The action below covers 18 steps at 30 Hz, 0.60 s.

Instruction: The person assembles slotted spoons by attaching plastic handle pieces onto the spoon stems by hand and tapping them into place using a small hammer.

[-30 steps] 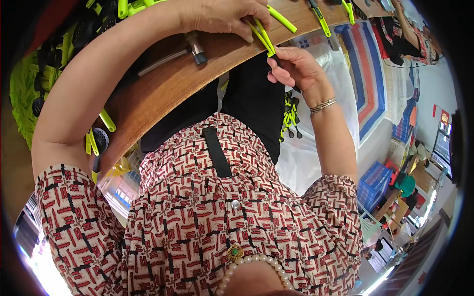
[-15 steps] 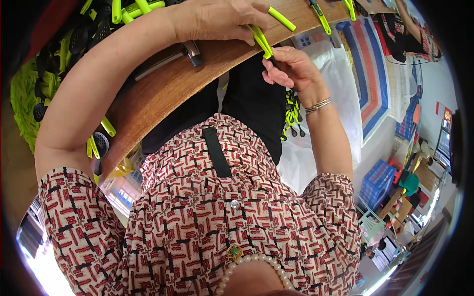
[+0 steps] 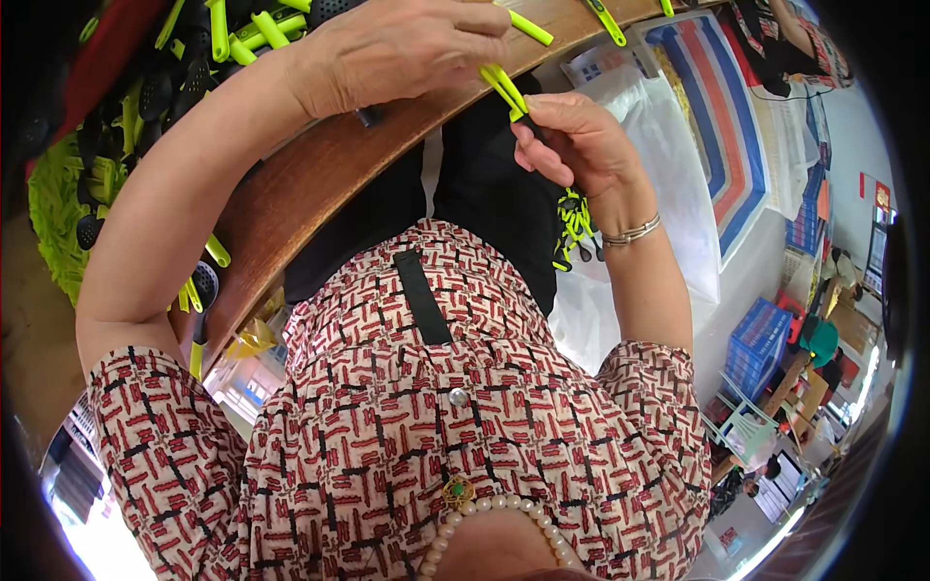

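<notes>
Between my two hands, above the table's near edge, is a kitchen utensil with a bright green handle (image 3: 505, 94) that looks split or slotted lengthwise. My right hand (image 3: 579, 143) pinches it at the dark neck, thumb on top and fingers curled; the utensil's head is hidden by the hand. My left hand (image 3: 407, 50) reaches over the table with bent fingers at the handle's upper end. Its fingertips are partly hidden, and what they hold cannot be made out. Another green handle (image 3: 531, 28) lies on the table just beyond the left fingers.
Black-and-green utensils (image 3: 199, 73) pile up at the left of the wooden table (image 3: 320, 179). Another green handle (image 3: 607, 21) lies at its far right. More small utensils (image 3: 575, 228) are in white plastic sheeting (image 3: 644, 155) beside my legs. A striped sheet (image 3: 712, 126) is at right.
My left hand has shifted left and slightly back from the handle's end. My right hand still pinches the utensil. The whole view has moved a little, bringing the table higher in the picture.
</notes>
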Tool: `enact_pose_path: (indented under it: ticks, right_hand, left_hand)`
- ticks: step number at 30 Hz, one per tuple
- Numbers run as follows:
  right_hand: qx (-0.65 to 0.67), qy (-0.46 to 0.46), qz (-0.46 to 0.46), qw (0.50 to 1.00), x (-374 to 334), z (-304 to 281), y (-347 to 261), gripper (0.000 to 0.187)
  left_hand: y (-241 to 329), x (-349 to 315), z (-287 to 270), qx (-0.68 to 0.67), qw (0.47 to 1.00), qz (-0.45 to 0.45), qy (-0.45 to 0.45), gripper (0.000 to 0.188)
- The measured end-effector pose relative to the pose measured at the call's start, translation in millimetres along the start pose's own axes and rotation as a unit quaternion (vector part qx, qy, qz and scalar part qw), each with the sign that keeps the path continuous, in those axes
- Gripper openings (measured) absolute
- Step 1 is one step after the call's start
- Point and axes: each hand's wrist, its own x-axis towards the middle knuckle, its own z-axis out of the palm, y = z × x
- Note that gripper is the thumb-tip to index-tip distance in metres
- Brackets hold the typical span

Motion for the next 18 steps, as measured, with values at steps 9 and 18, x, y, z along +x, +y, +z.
enact_pose_path:
  ticks: [9, 18]
  right_hand:
    - [0.147, -0.045, -0.043, 0.987, -9.3, 12.8, 1.4, 0.031]
    - [-0.182, 0.234, -0.194, 0.935, -8.5, 54.7, 17.9, 0.031]
  left_hand:
    - [60.5, 12.9, -9.3, -0.466, 0.664, -0.559, 0.174, 0.046]
    - [63.8, 1.1, 19.9, -0.257, 0.774, -0.533, 0.226, 0.022]
